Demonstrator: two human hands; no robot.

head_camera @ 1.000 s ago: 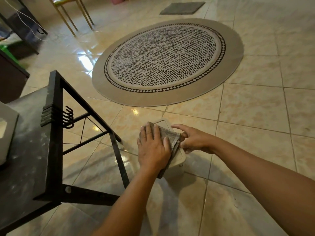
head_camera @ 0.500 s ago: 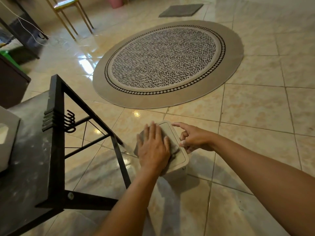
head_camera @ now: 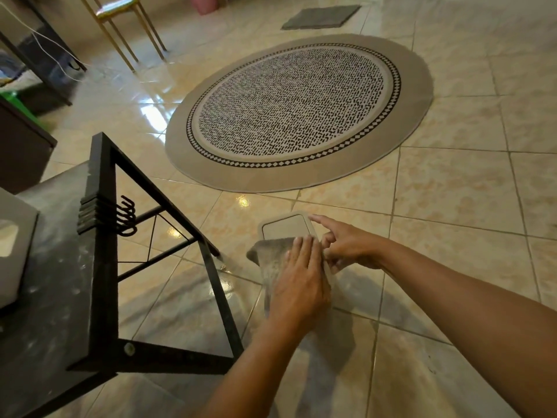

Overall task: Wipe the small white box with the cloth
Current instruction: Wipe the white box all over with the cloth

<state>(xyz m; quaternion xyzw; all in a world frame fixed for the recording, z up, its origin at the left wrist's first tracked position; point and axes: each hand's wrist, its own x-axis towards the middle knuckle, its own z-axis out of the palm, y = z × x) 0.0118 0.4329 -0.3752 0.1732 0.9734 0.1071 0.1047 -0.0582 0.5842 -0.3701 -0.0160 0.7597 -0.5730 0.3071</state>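
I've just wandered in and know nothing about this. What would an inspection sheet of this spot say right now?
Surface: glossy beige tiled floor, which the box seems to stand on.
Job's things: small white box, far part of its top showing; grey cloth spread over the near part.
Clutter: nothing seen around the box.
Grips: left hand flat on the cloth, pressing down; right hand steadying the box's right side, forefinger extended.
Cables: white cord hanging far left, well away.
Surroundings: black metal-framed table at left with hooks; round patterned rug beyond; grey mat and chair legs farther back.
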